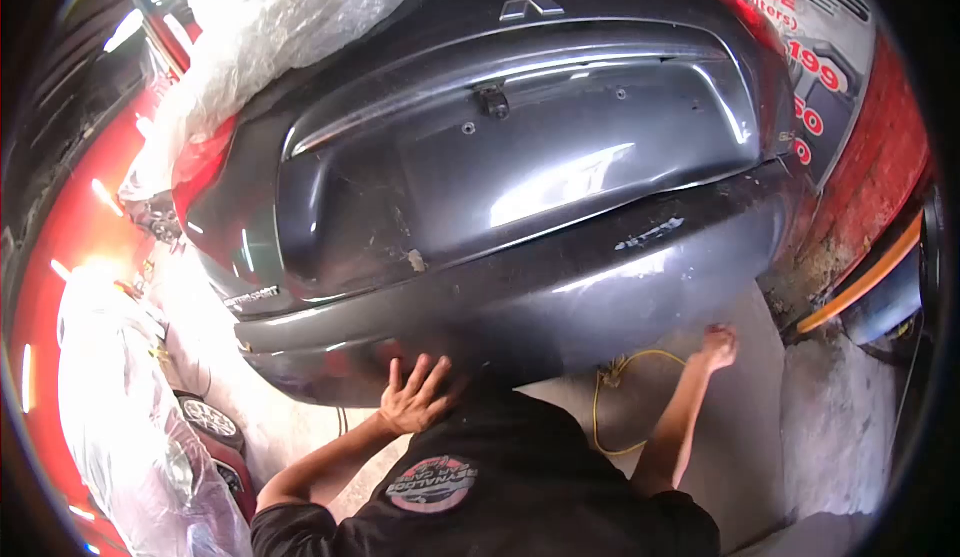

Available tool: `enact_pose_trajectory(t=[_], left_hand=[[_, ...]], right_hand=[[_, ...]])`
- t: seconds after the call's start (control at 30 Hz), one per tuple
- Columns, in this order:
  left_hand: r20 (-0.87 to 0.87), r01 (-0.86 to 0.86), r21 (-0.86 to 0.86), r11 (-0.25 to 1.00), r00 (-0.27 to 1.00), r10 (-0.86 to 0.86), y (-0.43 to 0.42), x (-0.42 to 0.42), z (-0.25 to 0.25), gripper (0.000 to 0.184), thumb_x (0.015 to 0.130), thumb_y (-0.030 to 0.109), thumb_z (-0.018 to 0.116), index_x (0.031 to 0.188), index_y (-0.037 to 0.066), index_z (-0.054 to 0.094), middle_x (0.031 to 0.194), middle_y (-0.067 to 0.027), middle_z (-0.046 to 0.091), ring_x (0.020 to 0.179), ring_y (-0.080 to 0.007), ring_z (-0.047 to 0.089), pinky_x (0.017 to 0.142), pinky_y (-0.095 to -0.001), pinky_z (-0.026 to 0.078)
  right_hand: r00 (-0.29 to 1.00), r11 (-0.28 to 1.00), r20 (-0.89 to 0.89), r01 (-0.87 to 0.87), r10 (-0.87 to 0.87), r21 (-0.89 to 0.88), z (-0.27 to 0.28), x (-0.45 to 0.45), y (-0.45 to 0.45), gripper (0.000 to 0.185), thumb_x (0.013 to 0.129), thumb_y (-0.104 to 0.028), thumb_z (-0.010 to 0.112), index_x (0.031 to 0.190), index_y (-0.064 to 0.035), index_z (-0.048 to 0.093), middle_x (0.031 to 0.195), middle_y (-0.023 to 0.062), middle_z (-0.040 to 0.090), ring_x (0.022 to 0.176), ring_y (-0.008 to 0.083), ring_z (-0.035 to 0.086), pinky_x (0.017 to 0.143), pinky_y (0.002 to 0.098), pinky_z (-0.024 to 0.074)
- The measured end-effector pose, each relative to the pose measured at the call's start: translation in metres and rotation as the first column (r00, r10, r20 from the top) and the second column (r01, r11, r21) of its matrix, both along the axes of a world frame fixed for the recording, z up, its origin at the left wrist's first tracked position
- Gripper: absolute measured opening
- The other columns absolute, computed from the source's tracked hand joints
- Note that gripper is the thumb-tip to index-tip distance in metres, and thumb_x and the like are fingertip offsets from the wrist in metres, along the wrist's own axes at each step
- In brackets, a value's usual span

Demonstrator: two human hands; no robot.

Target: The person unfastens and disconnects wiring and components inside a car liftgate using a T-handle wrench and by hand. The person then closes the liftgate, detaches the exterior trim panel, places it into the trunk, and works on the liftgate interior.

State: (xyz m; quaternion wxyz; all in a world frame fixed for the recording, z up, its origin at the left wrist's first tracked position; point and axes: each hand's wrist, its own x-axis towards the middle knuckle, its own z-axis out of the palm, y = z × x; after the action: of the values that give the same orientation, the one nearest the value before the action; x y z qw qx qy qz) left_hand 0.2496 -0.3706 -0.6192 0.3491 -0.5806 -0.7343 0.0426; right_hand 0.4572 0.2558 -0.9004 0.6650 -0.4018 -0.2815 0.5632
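My left hand [415, 397] lies with spread fingers against the lower edge of a dark grey car bumper [480, 307]. To the right, my right hand [719, 345] is closed near the bumper's underside; what it holds, if anything, is hidden. Scuffs and a pale scraped patch [650, 234] mark the bumper's upper right. Above it rises the trunk lid [390, 197], bearing a three-diamond emblem [530, 0] and a bare plate recess with small holes. I cannot tell whether my right hand touches the bumper.
Clear plastic sheeting [270, 37] drapes the car's upper left. More plastic [130, 437] covers something at the left, beside a reddish machine with a wheel [208, 417]. A yellow cord [598, 422] lies on the floor by my right arm. A printed banner [825, 47] hangs at the right.
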Motion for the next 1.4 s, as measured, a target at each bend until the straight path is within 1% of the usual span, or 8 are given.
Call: enact_pose_trajectory(t=[0.17,0.4,0.53,0.7,0.8,0.83,0.93,1.4], left_hand=[[-0.017,0.041,-0.118,0.992,0.999,-0.043,0.004,-0.064,-0.087,0.046,0.092,0.048,0.053,0.134,0.034,0.066,0.160,-0.0144,0.043,0.151,-0.0402,0.032,0.116,-0.0728,0.014],[0.259,0.114,-0.212,0.971,0.964,-0.057,-0.001,-0.127,-0.128,0.045,0.097,0.031,0.048,0.141,0.028,0.057,0.161,-0.0099,0.043,0.151,-0.0309,0.036,0.118,-0.0621,0.020],[0.403,0.165,-0.150,0.975,0.910,-0.092,-0.015,-0.154,-0.094,0.048,0.091,0.024,0.056,0.138,0.019,0.060,0.155,-0.0109,0.049,0.146,-0.0283,0.043,0.110,-0.0494,0.037],[0.486,0.009,0.320,0.948,0.857,-0.172,0.035,-0.201,-0.021,0.043,0.087,0.020,0.069,0.129,0.011,0.065,0.137,-0.0185,0.060,0.121,-0.0383,0.062,0.088,-0.0461,0.050],[0.825,-0.301,0.564,0.769,0.224,-0.518,0.102,-0.204,0.059,0.042,0.097,0.021,0.068,0.132,0.000,0.060,0.128,-0.0230,0.065,0.112,-0.0384,0.066,0.097,-0.0513,0.051],[0.693,-0.439,0.610,0.660,-0.108,-0.713,0.124,-0.202,0.085,0.046,0.102,0.030,0.065,0.132,-0.002,0.058,0.125,-0.0228,0.067,0.111,-0.0383,0.067,0.100,-0.0520,0.051],[0.114,-0.658,0.636,0.402,-0.435,-0.893,0.173,-0.220,0.127,0.063,0.103,0.047,0.060,0.134,-0.007,0.052,0.124,-0.0204,0.067,0.114,-0.0364,0.067,0.104,-0.0524,0.051],[0.236,-0.769,0.540,0.342,-0.253,-0.938,0.187,-0.212,0.132,0.057,0.104,0.048,0.058,0.112,-0.009,0.060,0.108,-0.0221,0.071,0.092,-0.0335,0.074,0.082,-0.0466,0.063]], right_hand=[[0.992,0.852,0.103,0.013,-0.078,0.524,0.252,-0.019,-0.072,0.036,0.099,-0.015,0.050,0.123,0.0067,0.065,0.097,0.0128,0.068,0.083,0.0201,0.064,0.077,0.0299,0.0534],[0.531,0.525,-0.062,-0.804,0.845,0.278,0.406,-0.239,-0.213,0.040,0.101,-0.024,0.065,0.126,0.0062,0.061,0.112,0.0219,0.068,0.098,0.0315,0.069,0.092,0.0445,0.0572],[0.299,0.374,-0.252,-0.862,0.920,0.342,0.402,-0.341,-0.215,0.035,0.101,-0.029,0.067,0.118,0.0009,0.061,0.112,0.0180,0.066,0.105,0.0327,0.065,0.102,0.0504,0.0515],[0.417,0.508,-0.325,-0.813,0.849,0.284,0.410,-0.373,-0.226,0.028,0.099,-0.029,0.069,0.113,-0.0062,0.063,0.114,0.0109,0.069,0.111,0.0263,0.065,0.101,0.0492,0.0502],[0.399,0.489,-0.300,-0.797,0.867,0.354,0.406,-0.374,-0.224,0.028,0.100,-0.028,0.068,0.116,-0.0061,0.064,0.117,0.0102,0.069,0.113,0.0242,0.065,0.101,0.0490,0.0508],[0.406,0.508,-0.331,-0.794,0.852,0.333,0.403,-0.374,-0.224,0.028,0.100,-0.029,0.068,0.117,-0.0069,0.065,0.117,0.0091,0.069,0.113,0.0231,0.065,0.102,0.0478,0.0505],[0.402,0.535,-0.386,-0.770,0.830,0.347,0.405,-0.377,-0.229,0.029,0.099,-0.029,0.068,0.119,-0.0084,0.065,0.119,0.0066,0.069,0.114,0.0211,0.064,0.105,0.0449,0.0490],[0.365,0.534,-0.473,-0.793,0.802,0.292,0.406,-0.381,-0.224,0.029,0.101,-0.030,0.064,0.123,-0.0111,0.063,0.116,0.0023,0.070,0.106,0.0189,0.065,0.093,0.0364,0.0477]])
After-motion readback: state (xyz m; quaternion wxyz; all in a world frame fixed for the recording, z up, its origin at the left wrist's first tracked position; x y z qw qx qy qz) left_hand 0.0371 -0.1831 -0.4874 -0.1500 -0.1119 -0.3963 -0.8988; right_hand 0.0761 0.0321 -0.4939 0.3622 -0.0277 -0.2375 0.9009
